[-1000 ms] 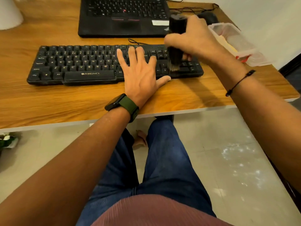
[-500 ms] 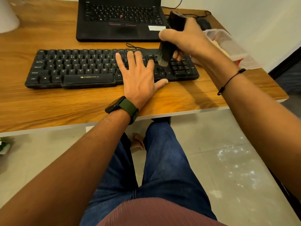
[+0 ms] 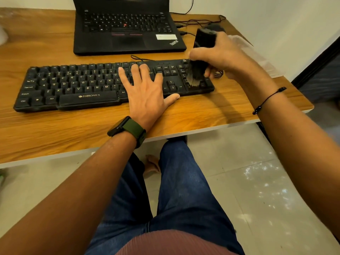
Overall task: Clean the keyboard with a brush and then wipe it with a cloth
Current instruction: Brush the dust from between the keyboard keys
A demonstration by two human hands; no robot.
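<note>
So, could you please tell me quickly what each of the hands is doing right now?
Left hand: open, fingers flat on the keyboard.
Right hand: gripping the brush, bristles on the keyboard's right end.

Bench (image 3: 55,126): wood-grain top with a white edge, spanning the upper half of the frame. Wall (image 3: 266,19): plain white, upper right, behind the bench. Floor (image 3: 248,190): pale glossy tiles with grout lines, lower right and lower left; blotchy light reflections at right. Dark frame (image 3: 316,61): vertical black strip at the right edge, beside the wall. Lighting: warm, even, indoor; soft shadows on the bench top.
</note>
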